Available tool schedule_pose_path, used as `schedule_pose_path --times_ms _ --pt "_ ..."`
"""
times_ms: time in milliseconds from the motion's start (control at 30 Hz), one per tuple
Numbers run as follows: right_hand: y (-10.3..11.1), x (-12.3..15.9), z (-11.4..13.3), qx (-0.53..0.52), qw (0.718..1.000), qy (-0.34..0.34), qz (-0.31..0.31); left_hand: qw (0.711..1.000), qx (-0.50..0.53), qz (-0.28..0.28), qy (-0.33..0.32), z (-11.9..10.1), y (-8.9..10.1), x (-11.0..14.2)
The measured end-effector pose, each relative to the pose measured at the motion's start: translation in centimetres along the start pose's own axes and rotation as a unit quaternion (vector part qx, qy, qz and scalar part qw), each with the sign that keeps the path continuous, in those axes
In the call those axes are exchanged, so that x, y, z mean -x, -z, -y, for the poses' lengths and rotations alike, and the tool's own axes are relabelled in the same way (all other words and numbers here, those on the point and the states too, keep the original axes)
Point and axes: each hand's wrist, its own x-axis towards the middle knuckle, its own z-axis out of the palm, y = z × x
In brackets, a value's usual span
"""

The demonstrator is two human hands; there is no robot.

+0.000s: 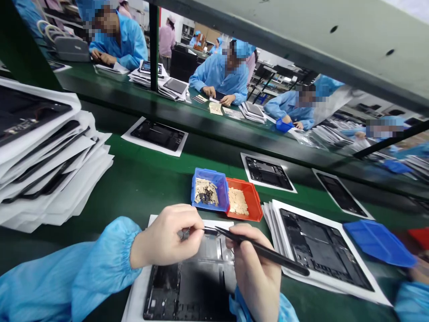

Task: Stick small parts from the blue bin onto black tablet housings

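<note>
My left hand (169, 236) is pinched closed above a black tablet housing (197, 293). A tiny dark piece pokes out between its thumb and index finger, too small to name. Black tweezers (268, 254) are gripped in my right hand (254, 264), their tips pointing left, close to that piece. Whether the tips touch it I cannot tell. Beneath both hands the housing lies on white paper sheets (134, 295). Just beyond them stand a blue bin (193, 190) with small beige and black pieces and a red bin (256, 203) with beige pieces.
Paper-layered housings (50, 179) are piled high at left; a lower stack (330, 250) lies at right beside a blue tray (380, 241). Single housings (159, 134) rest on the green surface farther back. Co-workers (224, 74) sit opposite, behind a metal frame (153, 49). A blue sleeve (412, 299) shows lower right.
</note>
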Motion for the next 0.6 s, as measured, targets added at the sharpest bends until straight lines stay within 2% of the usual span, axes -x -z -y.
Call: schedule_pose_path --times_ms 200,367,467,600 --pt "-0.5 0.3 -0.1 -0.037 0.999 0.023 -0.008 1.0 0.004 -0.011 0.021 0.2 0.2 0.2" --pt "-1.2 0.8 0.8 0.025 0.996 0.075 -0.048 0.999 -0.02 -0.029 0.013 0.3 0.0 0.2" --pt "-1.3 0.7 0.8 0.079 0.995 0.063 -0.024 0.999 -0.018 -0.025 0.008 0.2 0.1 0.2" --pt "-1.3 0.6 0.5 0.064 0.997 0.042 -0.028 1.0 -0.008 -0.014 0.006 0.3 0.3 0.2"
